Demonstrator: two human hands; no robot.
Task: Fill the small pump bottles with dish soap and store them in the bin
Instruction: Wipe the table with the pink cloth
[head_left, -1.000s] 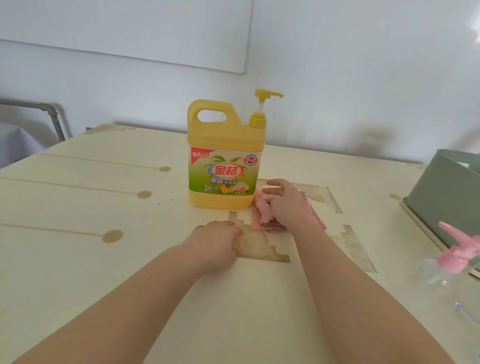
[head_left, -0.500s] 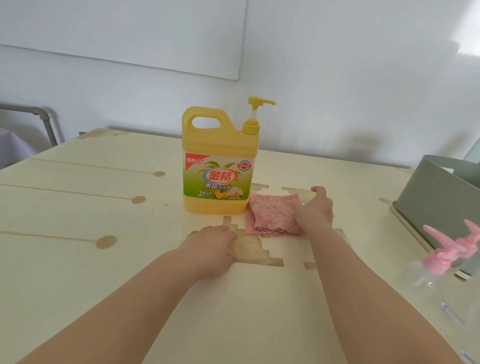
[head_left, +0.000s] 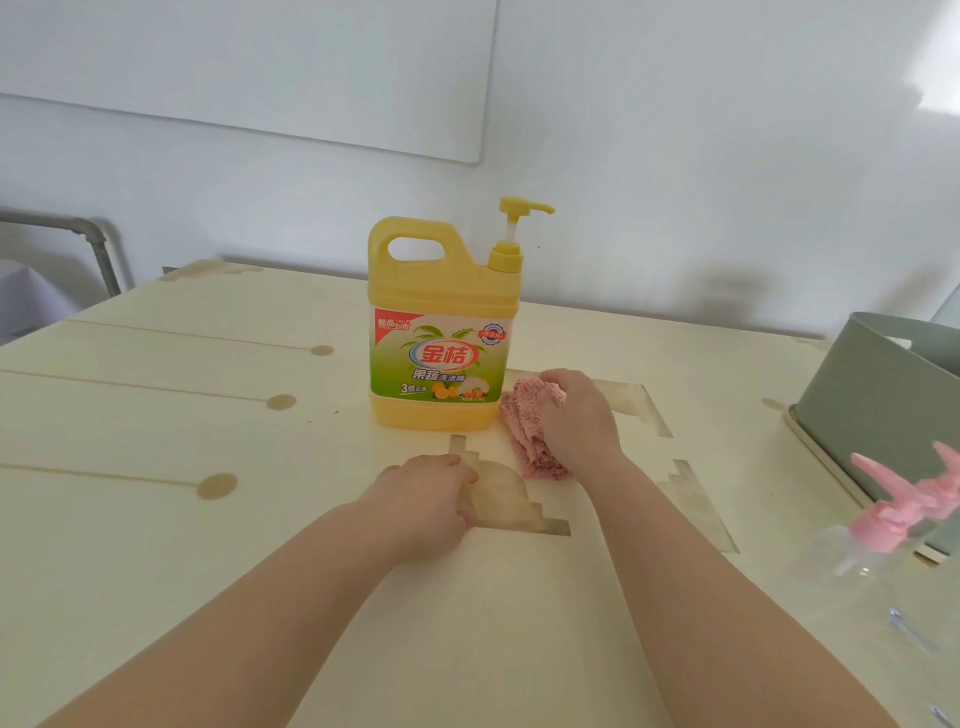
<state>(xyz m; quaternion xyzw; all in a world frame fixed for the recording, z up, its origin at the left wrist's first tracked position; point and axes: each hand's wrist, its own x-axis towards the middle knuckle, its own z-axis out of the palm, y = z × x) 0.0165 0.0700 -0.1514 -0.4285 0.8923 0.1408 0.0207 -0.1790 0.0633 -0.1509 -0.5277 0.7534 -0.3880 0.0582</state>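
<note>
Head cam: left hand (head_left: 431, 499) hasn't budged, fingers loosely curled and resting on the smooth cream surface (head_left: 156, 545). The glossy yellow plastic soap jug (head_left: 441, 332) stands mid-surface. The fuzzy pink cloth (head_left: 524, 431), flat a moment ago, is now bunched against the jug under the right hand (head_left: 576, 421), fingers curled over it. Clear, pink-topped pump bottles (head_left: 878, 525) sit by the right edge, beside the grey-green bin (head_left: 883, 405).
</note>
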